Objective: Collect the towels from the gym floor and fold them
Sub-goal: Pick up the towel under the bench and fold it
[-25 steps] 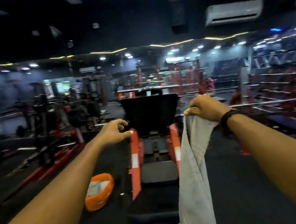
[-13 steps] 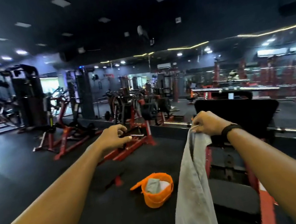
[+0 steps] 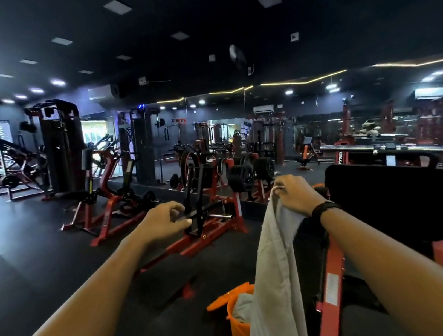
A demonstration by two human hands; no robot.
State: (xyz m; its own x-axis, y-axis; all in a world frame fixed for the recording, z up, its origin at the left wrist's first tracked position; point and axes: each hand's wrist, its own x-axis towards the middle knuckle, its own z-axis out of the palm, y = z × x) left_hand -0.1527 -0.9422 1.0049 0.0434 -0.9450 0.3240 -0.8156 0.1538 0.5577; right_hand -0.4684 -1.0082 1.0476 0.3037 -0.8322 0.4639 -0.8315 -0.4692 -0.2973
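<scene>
Head view has swung left across the gym since a second ago, while the right hand [image 3: 295, 195] stays clenched on the hanging towel [image 3: 275, 289] above the orange bucket [image 3: 238, 329] and the left hand [image 3: 165, 222] remains loosely curled, empty: folding not begun.

Two hands, two grey towels — one hanging [image 3: 274, 280], one in the single orange basket [image 3: 238, 323], lower centre.
</scene>
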